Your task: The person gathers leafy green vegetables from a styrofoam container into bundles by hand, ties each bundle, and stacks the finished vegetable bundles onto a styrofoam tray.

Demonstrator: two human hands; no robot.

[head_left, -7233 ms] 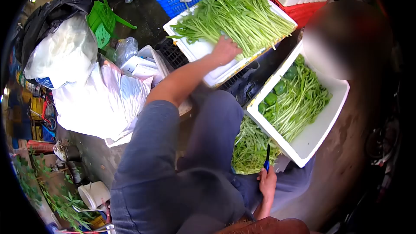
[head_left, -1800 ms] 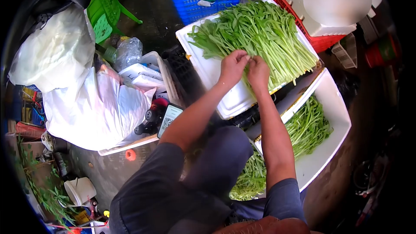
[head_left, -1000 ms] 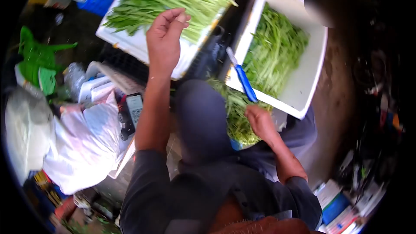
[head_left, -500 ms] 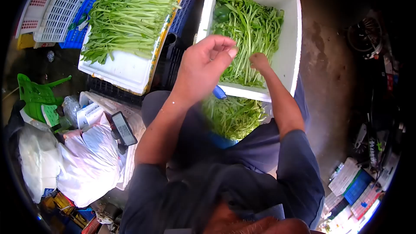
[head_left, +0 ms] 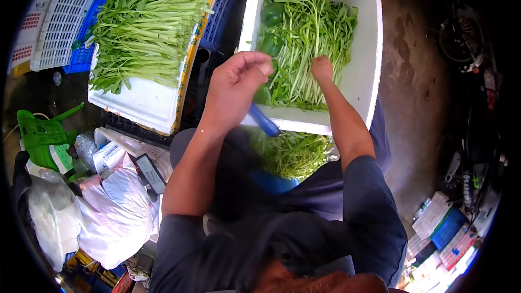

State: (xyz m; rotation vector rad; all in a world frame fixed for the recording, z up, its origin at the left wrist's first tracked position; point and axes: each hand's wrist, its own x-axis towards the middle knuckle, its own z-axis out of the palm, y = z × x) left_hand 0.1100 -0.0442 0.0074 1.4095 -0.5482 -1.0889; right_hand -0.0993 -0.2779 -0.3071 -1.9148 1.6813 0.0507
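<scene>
My left hand (head_left: 234, 88) is raised beside the near left corner of a white foam box (head_left: 369, 49), thumb and fingers curled together; what they hold, if anything, is too small to tell. In that box, my right hand (head_left: 322, 68) is closed on leafy green stalks (head_left: 304, 49). Round green vegetables (head_left: 271, 45) lie along the box's left side. A blue handle (head_left: 265, 120) shows just below my left hand, by the box's near edge. More greens (head_left: 293, 154) sit below the box, between my legs. On a white foam lid (head_left: 144, 106) at the left, long green stalks (head_left: 157, 21) are spread.
Blue and white crates (head_left: 64, 27) stand at the far left. Below them are a green plastic chair (head_left: 40, 138), a phone (head_left: 150, 173) and white bags (head_left: 116, 211). A wheel (head_left: 460, 38) shows at the right, with stacked packages (head_left: 445, 228) at the lower right.
The view has swung right since the earlier frames. My right hand has gone from below the box into the greens inside it. My left hand has left the spread stalks and is near the box.
</scene>
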